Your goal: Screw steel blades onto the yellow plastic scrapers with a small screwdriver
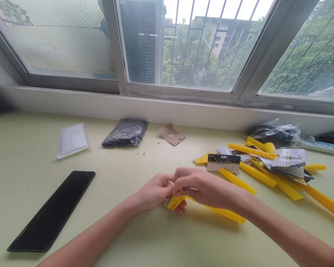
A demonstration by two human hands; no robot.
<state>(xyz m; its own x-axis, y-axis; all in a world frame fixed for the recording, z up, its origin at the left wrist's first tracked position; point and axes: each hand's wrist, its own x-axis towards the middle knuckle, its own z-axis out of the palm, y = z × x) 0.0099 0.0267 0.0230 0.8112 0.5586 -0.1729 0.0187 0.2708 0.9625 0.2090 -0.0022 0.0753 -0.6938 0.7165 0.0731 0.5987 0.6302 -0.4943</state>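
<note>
A yellow-handled scraper (225,214) lies in front of me, its head in my left hand (157,191) and its handle running right beneath my right forearm. My left hand is closed around the head, with some fingertips showing below it. A metallic edge is visible at the head's left end. Over the head, my right hand (193,185) has its fingers bent in a pinch. Whatever sits between those fingertips is hidden, though a small dark spot shows under them. A black-and-white header card (223,163) lies just beyond my right hand.
More yellow scrapers (258,174) with packaging are heaped on the right. Along the window side lie a dark plastic-wrapped package (126,132), a brown card (172,134), tiny screws (144,153) and a clear-bagged white item (73,140). A black mat (54,211) rests on the left.
</note>
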